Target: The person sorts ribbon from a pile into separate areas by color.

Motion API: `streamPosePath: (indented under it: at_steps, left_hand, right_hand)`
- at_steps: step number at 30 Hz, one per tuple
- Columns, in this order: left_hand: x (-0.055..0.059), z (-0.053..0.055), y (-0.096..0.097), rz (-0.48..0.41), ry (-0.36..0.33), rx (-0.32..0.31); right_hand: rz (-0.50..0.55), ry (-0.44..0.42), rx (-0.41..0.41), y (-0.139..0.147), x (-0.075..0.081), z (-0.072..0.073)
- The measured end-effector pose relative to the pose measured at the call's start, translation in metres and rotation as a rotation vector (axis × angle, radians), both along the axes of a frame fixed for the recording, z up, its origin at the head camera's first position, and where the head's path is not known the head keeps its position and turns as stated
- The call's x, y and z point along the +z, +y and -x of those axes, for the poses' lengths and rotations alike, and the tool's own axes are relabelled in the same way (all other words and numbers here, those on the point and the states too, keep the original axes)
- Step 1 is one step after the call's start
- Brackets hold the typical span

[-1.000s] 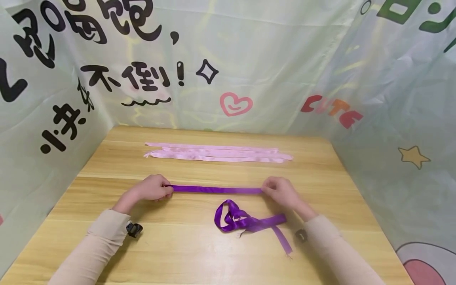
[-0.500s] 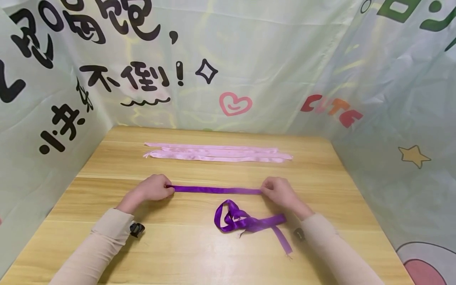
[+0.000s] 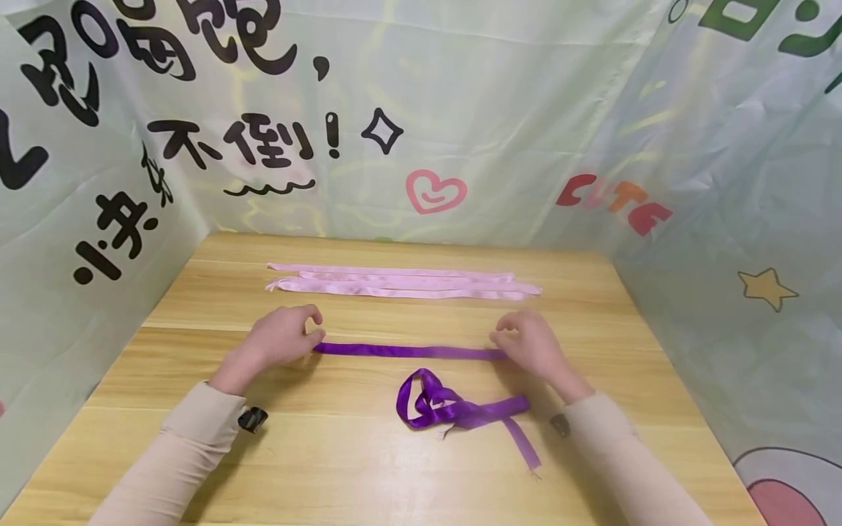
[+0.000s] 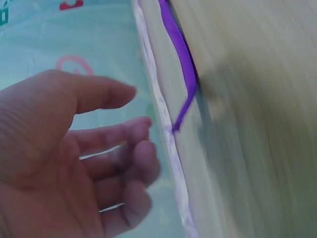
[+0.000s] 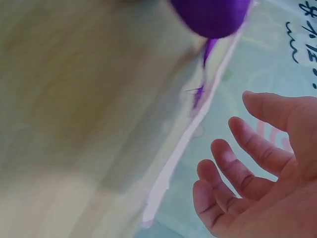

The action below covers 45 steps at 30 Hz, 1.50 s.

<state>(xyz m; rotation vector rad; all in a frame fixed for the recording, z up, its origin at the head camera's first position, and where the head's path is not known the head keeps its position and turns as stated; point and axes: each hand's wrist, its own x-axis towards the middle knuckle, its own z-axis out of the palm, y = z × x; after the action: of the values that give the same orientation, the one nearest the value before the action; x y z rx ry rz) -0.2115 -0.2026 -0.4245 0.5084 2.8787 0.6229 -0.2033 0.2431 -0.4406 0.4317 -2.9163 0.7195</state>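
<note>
A purple ribbon (image 3: pixel 408 351) lies stretched straight from left to right across the table. At its left end is my left hand (image 3: pixel 283 336); the left wrist view shows its thumb and fingers parted, with the ribbon (image 4: pixel 184 59) outside them. My right hand (image 3: pixel 529 343) hovers by the other end, and in the right wrist view its loosely bent fingers (image 5: pixel 245 171) hold nothing. Nearer the front, more purple ribbon (image 3: pixel 427 409) lies in a loose, looped heap with frayed ends.
Several pink ribbons (image 3: pixel 401 283) lie side by side along the back of the wooden table (image 3: pixel 316 467). A printed cloth (image 3: pixel 513 109) hangs behind the table and along both sides.
Both hands have let go of the straight purple ribbon's ends and their fingers have spread. The right hand has shifted slightly right and away. The ribbon stays on the table.
</note>
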Motion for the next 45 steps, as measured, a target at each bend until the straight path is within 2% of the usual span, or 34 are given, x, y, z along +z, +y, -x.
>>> streamPosePath:
  at_steps: [4, 8, 15, 19, 23, 26, 36, 41, 45]
  left_hand:
    - [0.000, -0.005, 0.020, -0.059, 0.098, -0.057]
    - [-0.002, -0.011, 0.046, -0.085, 0.145, -0.130]
    - [-0.006, -0.022, 0.085, -0.087, 0.103, -0.259]
    - [-0.007, -0.027, 0.100, -0.081, 0.049, -0.304]
    - [-0.009, -0.031, 0.112, -0.054, -0.035, -0.317]
    - [-0.010, -0.034, 0.119, -0.028, -0.061, -0.318]
    - [-0.018, -0.037, 0.128, 0.052, -0.046, -0.372]
    - [-0.018, -0.038, 0.127, 0.023, -0.045, -0.376]
    - [-0.018, -0.040, 0.125, -0.030, -0.058, -0.352]
  right_hand:
    - [0.034, -0.002, 0.018, -0.006, 0.008, -0.004]
    - [0.060, -0.002, 0.052, -0.019, 0.014, -0.011]
    - [0.076, -0.033, 0.174, -0.047, 0.016, -0.025]
    - [0.071, -0.057, 0.240, -0.061, 0.016, -0.030]
    - [0.065, -0.068, 0.285, -0.071, 0.015, -0.034]
    - [0.064, -0.099, 0.306, -0.077, 0.014, -0.036]
    - [0.050, -0.229, 0.428, -0.090, 0.007, -0.036]
    - [0.032, -0.242, 0.469, -0.093, 0.004, -0.037]
    - [0.012, -0.240, 0.474, -0.093, 0.002, -0.040]
